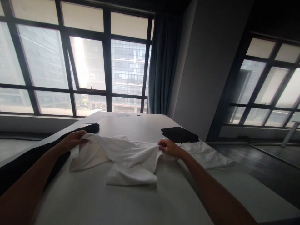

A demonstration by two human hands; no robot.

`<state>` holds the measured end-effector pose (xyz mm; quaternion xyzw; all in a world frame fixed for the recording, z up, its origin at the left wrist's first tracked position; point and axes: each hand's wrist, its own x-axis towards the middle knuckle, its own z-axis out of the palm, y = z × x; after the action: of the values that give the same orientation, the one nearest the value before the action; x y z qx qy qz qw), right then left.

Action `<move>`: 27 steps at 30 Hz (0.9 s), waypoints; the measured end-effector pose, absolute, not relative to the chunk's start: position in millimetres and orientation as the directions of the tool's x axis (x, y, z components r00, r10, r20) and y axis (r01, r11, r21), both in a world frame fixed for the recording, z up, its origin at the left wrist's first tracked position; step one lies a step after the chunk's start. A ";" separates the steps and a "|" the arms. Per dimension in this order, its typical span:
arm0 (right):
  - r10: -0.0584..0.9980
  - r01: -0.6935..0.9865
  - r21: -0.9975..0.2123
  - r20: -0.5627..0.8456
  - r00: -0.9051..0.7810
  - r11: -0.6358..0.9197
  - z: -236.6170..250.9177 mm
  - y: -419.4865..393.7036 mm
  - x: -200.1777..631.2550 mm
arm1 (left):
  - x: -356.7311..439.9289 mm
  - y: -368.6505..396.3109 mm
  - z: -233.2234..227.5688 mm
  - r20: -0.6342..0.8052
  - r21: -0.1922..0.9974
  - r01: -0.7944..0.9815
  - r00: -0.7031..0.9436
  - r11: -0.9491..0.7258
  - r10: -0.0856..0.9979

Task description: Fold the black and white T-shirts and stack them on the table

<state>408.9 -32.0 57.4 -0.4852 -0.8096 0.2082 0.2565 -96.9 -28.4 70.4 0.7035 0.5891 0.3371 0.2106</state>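
A white garment (133,156), which looks like a T-shirt, is stretched loosely between my hands over the white table (98,200). My left hand (76,139) pinches its upper left edge, with fingers closed. At the other end, my right hand (170,148) grips the upper right part between thumb and fingers. The cloth sags in folds, and its lower flap rests on the tabletop. More white cloth (207,154) spreads out to the right, past my right wrist; whether it belongs to the same garment I cannot tell.
A folded black cloth (180,134) lies beyond my right hand. Long black fabric (63,156) runs along the left side, partly behind my left arm. White paper sheets (91,117) lie at the far left edge. Windows, a blue curtain (161,68) and a pillar (206,62) stand behind.
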 end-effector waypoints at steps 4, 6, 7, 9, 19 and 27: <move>0.930 0.412 -0.861 0.163 -0.329 0.297 78.2 -37.4 452.1 | -114.2 -51.1 88.6 -0.067 0.816 0.576 0.183 -0.052 0.981; 0.936 0.393 -0.895 0.070 -0.346 0.212 78.3 -36.2 470.4 | -114.0 -50.9 89.5 -0.109 0.828 0.561 0.201 -0.023 0.974; 0.945 0.421 -0.890 0.030 -0.327 0.174 75.0 -33.2 477.0 | -109.1 -47.5 87.3 -0.107 0.835 0.548 0.235 -0.040 0.966; 0.977 0.545 -0.825 0.036 -0.209 0.147 62.8 -22.4 484.1 | -90.7 -36.2 77.6 -0.063 0.827 0.548 0.306 -0.121 0.950; 0.972 0.872 -0.430 0.107 -0.208 0.234 21.7 6.9 467.1 | -28.1 -1.9 9.2 -0.021 0.294 0.892 0.365 -0.344 0.931; 0.996 0.967 -0.251 -0.090 0.013 -0.035 37.6 1.4 474.7 | -31.1 -18.3 45.7 -0.066 0.049 0.998 0.040 -0.037 0.997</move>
<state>474.7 1.4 37.6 -0.7092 -0.6920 0.1211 0.0590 -31.1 -18.3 45.7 0.7199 0.6928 -0.0068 0.0407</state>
